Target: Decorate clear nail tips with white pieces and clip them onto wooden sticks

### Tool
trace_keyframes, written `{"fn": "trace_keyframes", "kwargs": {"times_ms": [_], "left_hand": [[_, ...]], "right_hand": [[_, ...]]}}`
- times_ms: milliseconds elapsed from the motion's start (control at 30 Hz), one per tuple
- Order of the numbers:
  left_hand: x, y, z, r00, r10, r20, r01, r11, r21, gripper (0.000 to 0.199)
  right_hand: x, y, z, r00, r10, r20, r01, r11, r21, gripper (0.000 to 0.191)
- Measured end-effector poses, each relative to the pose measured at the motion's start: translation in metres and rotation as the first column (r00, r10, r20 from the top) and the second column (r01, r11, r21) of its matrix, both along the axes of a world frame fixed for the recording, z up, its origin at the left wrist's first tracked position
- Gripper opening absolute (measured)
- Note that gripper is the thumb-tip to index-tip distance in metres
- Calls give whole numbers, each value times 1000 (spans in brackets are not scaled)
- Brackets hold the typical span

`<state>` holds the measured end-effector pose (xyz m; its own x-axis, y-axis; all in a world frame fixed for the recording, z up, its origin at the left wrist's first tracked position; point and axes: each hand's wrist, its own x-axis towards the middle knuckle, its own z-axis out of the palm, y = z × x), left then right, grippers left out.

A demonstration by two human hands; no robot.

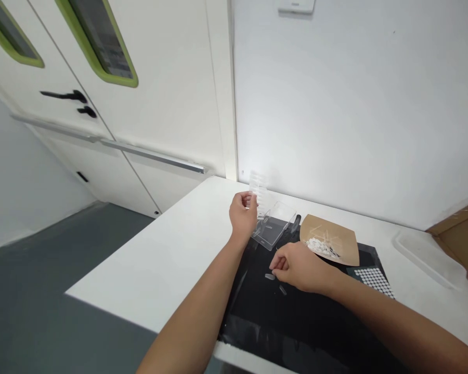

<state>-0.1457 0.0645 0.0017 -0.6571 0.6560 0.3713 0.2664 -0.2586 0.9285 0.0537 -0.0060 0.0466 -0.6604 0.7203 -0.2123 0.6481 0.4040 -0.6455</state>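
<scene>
My left hand (243,210) is closed on a clear plastic strip with comb-like rows (259,183), held upright above the table near the wall. Below it lies an open clear plastic box (271,236) with small clear pieces inside. Low over the black mat (315,317), my right hand (294,266) has its thumb and fingers pinched together; whether anything is between them I cannot make out. A small clear piece like a false nail tip (270,276) is right at those fingertips. A second similar piece (283,290) lies on the mat just beyond, nearer to me.
A brown paper tray (345,244) holds white bits and thin clear strips. Beside it is a sheet of white dots (374,280), partly behind my right forearm. A shallow translucent tray (429,259) stands at right, near a cardboard box (462,239). A dark pen-like object (296,223) lies behind.
</scene>
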Motion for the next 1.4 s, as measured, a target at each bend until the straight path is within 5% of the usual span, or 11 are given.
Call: {"fn": "trace_keyframes", "kwargs": {"times_ms": [167,333,400,600,867,1167,1400], "left_hand": [[0,2,-5,1000,7,-25,-7,1000,-3,19],[0,4,-9,999,13,-47,-13,1000,5,21],[0,6,-11,998,22,-50,-22,1000,7,21],[-2,9,-17,998,25,-66,-25,1000,3,21],[-2,10,-17,997,12,-77,-12,1000,3,22],[-3,12,-23,994,26,-101,-28,1000,-15,23],[-5,15,-27,992,35,-118,-39,999,-29,23]], "right_hand": [[0,-3,-4,991,-85,-100,75,992,-103,13],[-3,22,1,989,-79,-125,100,980,174,14],[-9,43,-1,993,-90,-82,112,943,313,18],[-34,101,-21,983,-148,110,84,890,448,45],[-59,113,-30,911,-232,342,35,869,494,64],[-58,122,-34,922,-245,300,85,884,459,46],[-57,124,-38,954,-132,267,4,903,430,25]]}}
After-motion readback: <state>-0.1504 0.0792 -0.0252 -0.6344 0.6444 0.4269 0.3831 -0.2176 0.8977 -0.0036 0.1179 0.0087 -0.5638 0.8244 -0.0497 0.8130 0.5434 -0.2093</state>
